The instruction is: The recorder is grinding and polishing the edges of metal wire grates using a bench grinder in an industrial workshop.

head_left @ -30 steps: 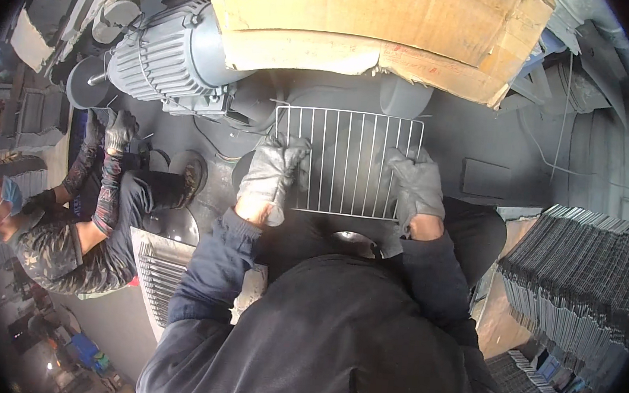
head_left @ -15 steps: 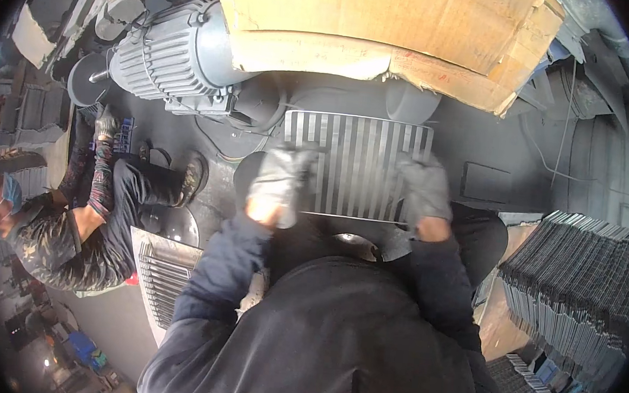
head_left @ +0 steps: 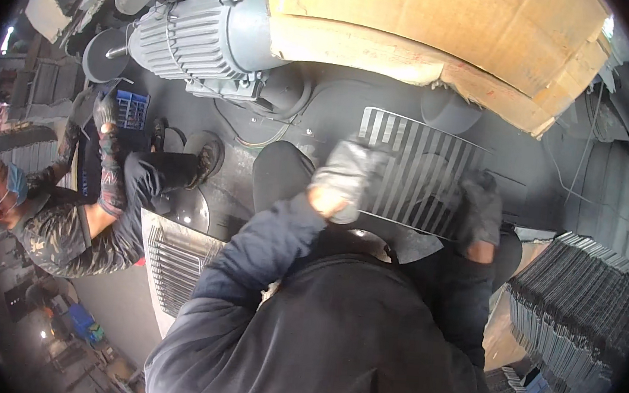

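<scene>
Our left hand [head_left: 346,175], gloved, is curled closed around the left edge of a wire rack [head_left: 415,172]; our right hand [head_left: 482,211], blurred, is folded over its right edge. We hold it aslant before our body. Beyond its far left corner is a motor [head_left: 201,33]; more racks [head_left: 575,294] are stacked to our right.

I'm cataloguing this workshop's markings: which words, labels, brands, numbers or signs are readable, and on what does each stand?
None can be read clearly.
Large tan cardboard sheet: faint reddish marks, too blurred.
Grey ribbed metal motor: no text visible.
Silvery metal wire grid: no text visible.
</scene>
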`<action>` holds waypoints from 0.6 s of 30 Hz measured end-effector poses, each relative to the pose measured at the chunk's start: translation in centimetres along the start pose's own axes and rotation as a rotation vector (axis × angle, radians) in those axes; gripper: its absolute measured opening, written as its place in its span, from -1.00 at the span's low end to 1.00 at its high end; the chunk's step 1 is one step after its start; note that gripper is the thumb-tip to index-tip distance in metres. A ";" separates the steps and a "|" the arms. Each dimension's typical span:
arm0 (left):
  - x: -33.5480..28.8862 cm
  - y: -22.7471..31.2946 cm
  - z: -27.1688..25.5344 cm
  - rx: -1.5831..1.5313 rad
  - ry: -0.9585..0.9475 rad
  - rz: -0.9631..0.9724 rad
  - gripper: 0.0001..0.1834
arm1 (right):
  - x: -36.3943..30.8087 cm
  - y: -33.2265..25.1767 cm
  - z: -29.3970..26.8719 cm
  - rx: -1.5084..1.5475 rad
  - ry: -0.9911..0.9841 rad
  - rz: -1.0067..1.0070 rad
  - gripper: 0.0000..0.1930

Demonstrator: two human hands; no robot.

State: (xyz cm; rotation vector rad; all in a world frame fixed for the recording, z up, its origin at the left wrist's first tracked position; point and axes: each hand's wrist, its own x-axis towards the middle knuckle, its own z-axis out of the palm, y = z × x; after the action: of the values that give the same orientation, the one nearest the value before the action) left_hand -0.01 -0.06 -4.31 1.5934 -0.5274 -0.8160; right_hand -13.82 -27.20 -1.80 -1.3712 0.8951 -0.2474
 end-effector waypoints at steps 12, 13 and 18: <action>4.9 6.9 0.7 -0.405 -0.142 -0.230 -0.77 | -2.3 -3.3 -3.7 0.080 -0.192 -0.044 -0.66; 6.1 7.1 2.5 -0.476 -0.198 -0.323 -0.78 | -2.8 -3.5 -4.9 0.115 -0.133 -0.054 -0.66; 5.1 5.0 2.1 -0.160 -0.120 -0.040 -0.72 | -3.2 -3.8 -3.5 0.273 -0.051 0.020 -0.65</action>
State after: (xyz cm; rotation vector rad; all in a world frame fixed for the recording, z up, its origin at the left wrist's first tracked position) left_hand 2.27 -6.07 -0.58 1.4180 -0.5037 -0.9644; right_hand -17.00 -28.60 3.15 -1.1110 0.8000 -0.3062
